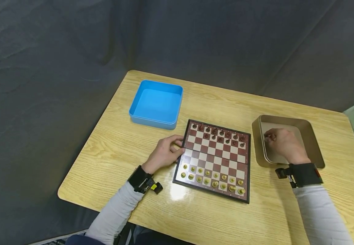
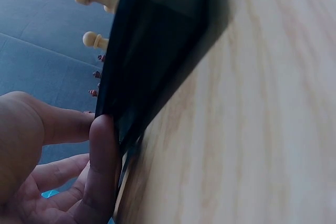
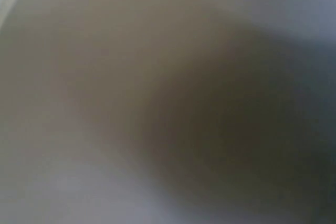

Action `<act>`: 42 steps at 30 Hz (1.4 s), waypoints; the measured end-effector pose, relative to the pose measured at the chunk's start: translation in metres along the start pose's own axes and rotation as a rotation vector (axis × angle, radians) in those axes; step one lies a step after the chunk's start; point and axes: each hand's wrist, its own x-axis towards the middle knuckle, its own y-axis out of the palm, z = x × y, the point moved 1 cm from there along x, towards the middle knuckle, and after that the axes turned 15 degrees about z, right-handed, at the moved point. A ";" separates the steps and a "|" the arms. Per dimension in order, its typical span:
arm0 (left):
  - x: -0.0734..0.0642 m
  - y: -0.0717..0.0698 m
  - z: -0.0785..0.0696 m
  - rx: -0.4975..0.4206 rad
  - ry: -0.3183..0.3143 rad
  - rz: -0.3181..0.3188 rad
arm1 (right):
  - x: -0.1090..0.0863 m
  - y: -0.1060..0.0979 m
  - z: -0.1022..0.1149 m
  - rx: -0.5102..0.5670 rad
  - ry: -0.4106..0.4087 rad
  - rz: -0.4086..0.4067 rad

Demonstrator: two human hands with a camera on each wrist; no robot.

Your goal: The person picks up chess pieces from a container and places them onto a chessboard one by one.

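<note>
My left hand (image 1: 164, 153) grips the chessboard (image 1: 215, 160) mid-table at its left edge, while my right hand (image 1: 282, 144), fingers curled, seemingly pinches a piece inside the gold tin (image 1: 314, 143) near the right edge, so placing it comes next.

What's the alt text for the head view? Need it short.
A person's left hand grips the left edge of a small chessboard set with dark and light pieces, while the right hand reaches into a tan metal tin, fingers curled. A blue tray sits beyond the board on the wooden table.
</note>
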 end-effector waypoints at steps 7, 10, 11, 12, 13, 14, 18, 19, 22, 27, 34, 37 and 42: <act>0.000 0.000 0.001 -0.001 0.018 0.002 | 0.000 0.002 0.003 0.006 0.023 -0.017; 0.001 0.000 0.002 0.004 0.021 -0.002 | 0.000 0.002 0.003 0.002 0.022 -0.011; 0.001 0.000 0.002 0.006 0.020 -0.002 | 0.000 0.002 0.003 0.001 0.020 -0.010; 0.001 0.000 0.003 0.006 0.020 -0.002 | 0.000 0.002 0.003 -0.001 0.019 -0.008; 0.001 0.000 0.003 0.007 0.020 -0.003 | 0.000 0.003 0.003 -0.004 0.019 -0.007; 0.001 0.000 0.003 0.009 0.019 -0.004 | 0.000 0.003 0.003 -0.004 0.018 -0.006; 0.001 0.000 0.003 0.009 0.017 -0.004 | 0.000 0.004 0.002 -0.006 0.022 -0.009; 0.001 0.000 0.003 0.011 0.018 -0.005 | 0.000 0.004 0.002 -0.009 0.023 -0.013; 0.001 0.000 0.003 0.011 0.023 -0.003 | 0.000 0.005 0.001 -0.023 0.021 -0.031; 0.000 0.000 0.001 0.014 0.024 -0.003 | -0.001 0.006 -0.002 -0.027 0.001 -0.063; 0.001 0.000 0.000 0.008 0.022 0.000 | -0.005 0.008 -0.006 0.015 -0.002 -0.087; 0.001 0.000 0.001 0.007 0.021 0.001 | -0.007 0.009 -0.006 0.024 0.002 -0.101; 0.001 0.000 0.001 0.007 0.017 -0.001 | -0.010 0.010 -0.007 0.045 -0.025 -0.170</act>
